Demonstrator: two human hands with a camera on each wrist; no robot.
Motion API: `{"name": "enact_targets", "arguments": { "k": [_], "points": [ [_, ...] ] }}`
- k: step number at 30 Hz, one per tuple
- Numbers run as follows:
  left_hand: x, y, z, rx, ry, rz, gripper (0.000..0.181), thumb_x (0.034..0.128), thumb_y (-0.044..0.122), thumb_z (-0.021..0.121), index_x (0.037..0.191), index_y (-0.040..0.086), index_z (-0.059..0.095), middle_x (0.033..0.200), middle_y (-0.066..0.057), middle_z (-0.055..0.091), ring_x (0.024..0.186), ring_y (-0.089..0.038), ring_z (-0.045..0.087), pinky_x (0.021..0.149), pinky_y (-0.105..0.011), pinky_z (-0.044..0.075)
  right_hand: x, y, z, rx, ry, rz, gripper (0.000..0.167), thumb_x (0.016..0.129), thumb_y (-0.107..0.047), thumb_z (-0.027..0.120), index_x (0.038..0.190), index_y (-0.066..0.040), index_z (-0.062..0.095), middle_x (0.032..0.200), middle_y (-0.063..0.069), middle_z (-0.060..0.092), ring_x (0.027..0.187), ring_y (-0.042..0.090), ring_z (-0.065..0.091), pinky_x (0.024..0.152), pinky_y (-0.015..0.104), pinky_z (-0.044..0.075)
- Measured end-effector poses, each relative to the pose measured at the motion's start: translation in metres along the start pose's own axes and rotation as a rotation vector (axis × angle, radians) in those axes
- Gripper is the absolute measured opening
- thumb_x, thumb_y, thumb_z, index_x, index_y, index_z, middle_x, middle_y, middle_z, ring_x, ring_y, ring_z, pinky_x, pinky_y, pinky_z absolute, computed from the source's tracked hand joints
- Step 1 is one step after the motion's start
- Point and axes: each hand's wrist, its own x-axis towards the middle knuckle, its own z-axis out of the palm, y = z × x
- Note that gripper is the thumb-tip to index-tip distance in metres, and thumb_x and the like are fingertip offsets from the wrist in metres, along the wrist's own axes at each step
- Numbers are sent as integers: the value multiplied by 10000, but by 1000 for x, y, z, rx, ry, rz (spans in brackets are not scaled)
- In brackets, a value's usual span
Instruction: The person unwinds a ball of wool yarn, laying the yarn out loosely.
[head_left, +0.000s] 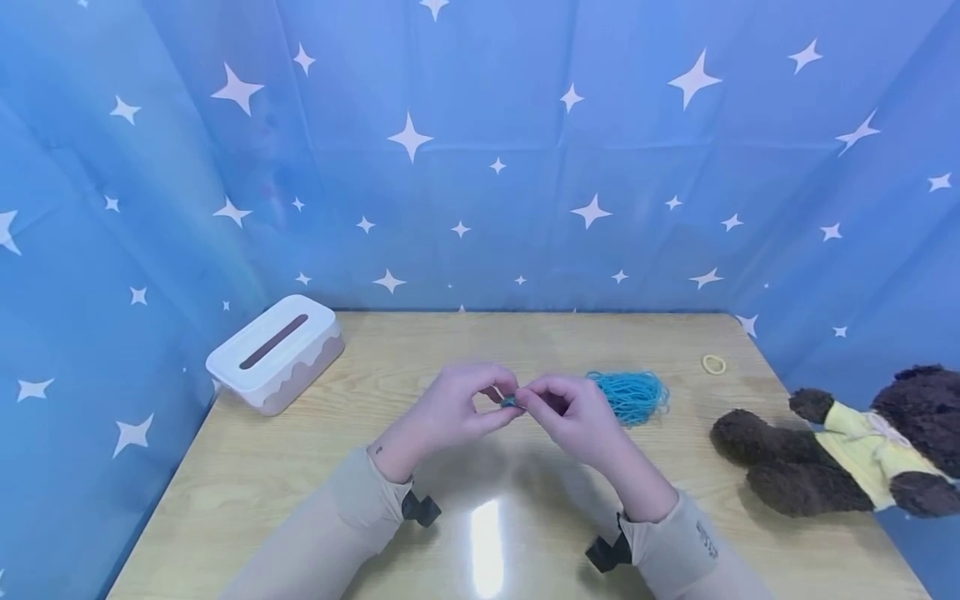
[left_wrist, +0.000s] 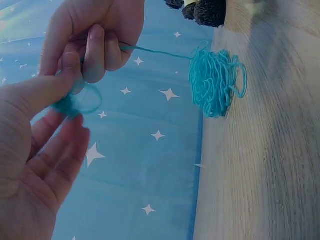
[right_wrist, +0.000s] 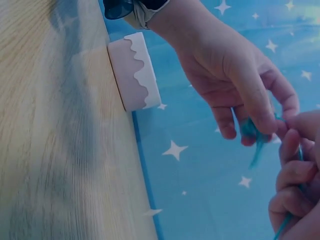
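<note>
Near the middle of the table, both hands meet in the air above the wood. My left hand [head_left: 457, 404] pinches a small clump of teal yarn [right_wrist: 250, 130] between thumb and fingers, and a loose loop sticks out of it in the left wrist view. My right hand [head_left: 577, 417] is right beside it, fingers curled on a teal strand [left_wrist: 160, 52]. That strand runs from the right hand to a looped bundle of teal yarn [head_left: 632, 397] lying on the table. The fingertips partly hide where clump and strand meet.
A white-and-mauve tissue box [head_left: 277, 354] stands at the back left. A yellow ring [head_left: 714, 364] lies at the back right. On the right edge lies a dark brown plush bear [head_left: 806, 475] in yellow clothing. A blue star-patterned curtain [head_left: 480, 183] hangs behind the wooden table [head_left: 247, 492].
</note>
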Motion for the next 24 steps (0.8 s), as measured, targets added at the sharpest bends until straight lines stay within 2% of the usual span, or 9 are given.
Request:
{"name": "enact_targets", "arguments": {
  "k": [3, 7, 15, 20, 24],
  "points": [
    [-1, -1, 0, 40, 32, 57, 108, 946, 25, 804, 1030, 84, 768, 936, -22, 804, 866, -89, 748, 847, -177, 624, 0, 0, 0, -6, 19, -20, 116, 1062, -126, 726, 1026, -139, 835, 653, -72, 591, 517, 41, 423, 476, 245, 367],
    [-2, -1, -1, 41, 45, 66, 102, 951, 10, 783, 1014, 88, 761, 922, -14, 794, 854, -75, 733, 858, -165, 618, 0, 2, -2, -17, 58, -24, 119, 1065, -102, 711, 1025, -103, 823, 650, -72, 569, 519, 41, 427, 475, 256, 375],
    [-8, 0, -1, -70, 20, 37, 104, 987, 60, 807, 1078, 98, 775, 984, -11, 825, 909, -79, 783, 880, -198, 638, -3, 4, -1, -9, 53, -9, 133, 1081, -114, 692, 1045, -103, 820, 674, -66, 585, 524, 38, 423, 472, 255, 380],
    [-8, -1, 0, -64, 6, 48, 56, 1022, 83, 771, 1075, 88, 788, 1009, -15, 833, 942, -85, 786, 920, -225, 638, -4, 3, -5, -37, 58, 1, 135, 1081, -110, 690, 1058, -108, 823, 662, -71, 561, 525, 36, 409, 480, 252, 368],
    [-5, -2, -6, -74, -17, 28, 40, 1017, 114, 777, 1027, 75, 770, 978, -14, 818, 923, -87, 775, 925, -238, 643, 1, 1, -11, -51, 64, 28, 133, 1086, -126, 691, 1061, -94, 818, 671, -53, 547, 537, 52, 416, 495, 251, 371]
  ]
}}
